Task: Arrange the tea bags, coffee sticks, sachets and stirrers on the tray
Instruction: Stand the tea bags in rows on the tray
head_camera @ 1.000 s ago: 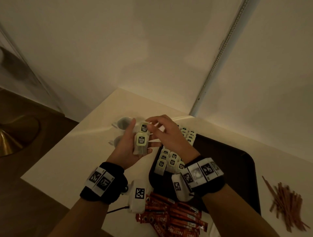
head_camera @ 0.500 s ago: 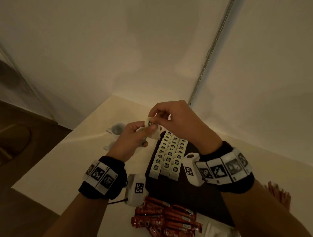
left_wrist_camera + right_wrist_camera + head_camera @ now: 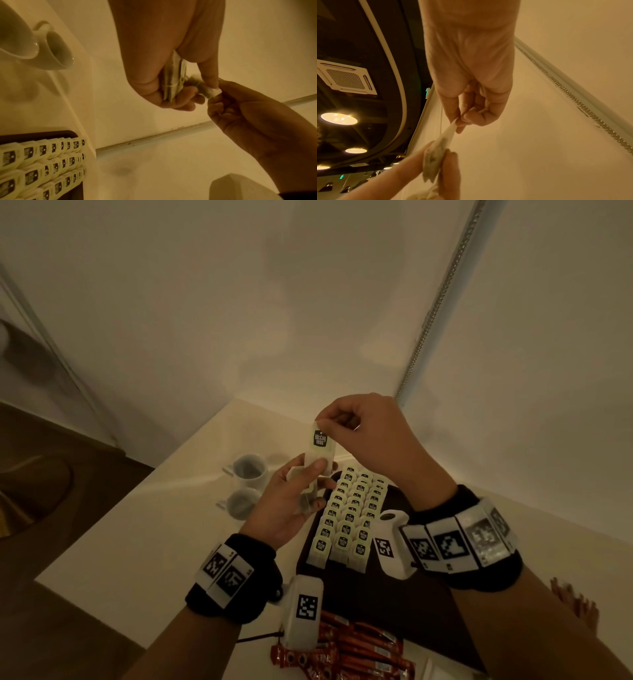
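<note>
My right hand [image 3: 356, 433] pinches the top edge of one tea bag [image 3: 320, 448] and holds it up above the far left corner of the dark tray [image 3: 428, 594]. My left hand [image 3: 294, 498] grips a small stack of tea bags [image 3: 173, 81], its thumb on the lower end of the raised bag. In the right wrist view the raised tea bag [image 3: 443, 140] stretches from my right fingertips [image 3: 462, 121] down to the left hand. Three rows of tea bags [image 3: 349, 515] lie overlapped along the tray's left side. Red coffee sticks [image 3: 359, 652] lie at the near edge.
Two white cups [image 3: 248, 486] stand on the cream table [image 3: 144, 525] left of the tray. Brown stirrers [image 3: 579, 607] lie at the right, partly hidden by my right forearm. A white wall with a metal strip [image 3: 438, 302] closes the far side.
My right hand rose from the left hand's stack, drawing one tea bag upward by its top edge. The left hand kept its stack and shifted a little toward the tray.
</note>
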The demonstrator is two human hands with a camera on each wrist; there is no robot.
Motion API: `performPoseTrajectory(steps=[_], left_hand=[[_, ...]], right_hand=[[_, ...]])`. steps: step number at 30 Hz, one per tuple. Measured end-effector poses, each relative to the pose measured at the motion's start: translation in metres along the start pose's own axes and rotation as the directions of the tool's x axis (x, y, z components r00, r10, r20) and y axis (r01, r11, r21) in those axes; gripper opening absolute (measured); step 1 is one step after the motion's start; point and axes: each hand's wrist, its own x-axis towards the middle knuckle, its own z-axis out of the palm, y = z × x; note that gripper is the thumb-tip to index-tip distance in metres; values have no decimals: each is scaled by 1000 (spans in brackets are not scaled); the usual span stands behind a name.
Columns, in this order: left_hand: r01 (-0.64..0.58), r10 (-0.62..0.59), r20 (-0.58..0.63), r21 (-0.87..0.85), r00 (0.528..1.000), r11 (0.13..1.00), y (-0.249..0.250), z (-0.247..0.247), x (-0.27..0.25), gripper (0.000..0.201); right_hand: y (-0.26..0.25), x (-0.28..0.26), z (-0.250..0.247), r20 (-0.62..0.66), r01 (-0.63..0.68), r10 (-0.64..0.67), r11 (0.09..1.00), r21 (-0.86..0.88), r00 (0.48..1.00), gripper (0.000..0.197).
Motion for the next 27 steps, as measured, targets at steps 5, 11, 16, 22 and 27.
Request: performPoseTrajectory(steps=[5, 11, 16, 22, 27], left_hand=[[-30, 32, -59, 32, 998, 999, -1, 3, -1, 4], [-63, 71, -65, 120, 995, 991, -4, 4, 0, 14], [-56, 68, -73, 161, 995, 985, -9, -4, 1, 11], [86, -131, -206, -212, 970, 974, -6, -39, -1, 51], [53, -110, -194, -279, 975, 959, 2, -51, 0, 59]], right_hand=[[3, -2, 1, -19, -14, 14, 1000, 26, 1000, 8], [7, -5, 3, -31, -9, 11, 999, 53, 999, 7], [17, -11, 3, -77, -28, 35, 996, 89, 996, 6], [62, -41, 7, 43, -175, 174, 984, 23, 984, 4], [120, -82, 49, 334, -358, 406, 913, -195, 851, 12]])
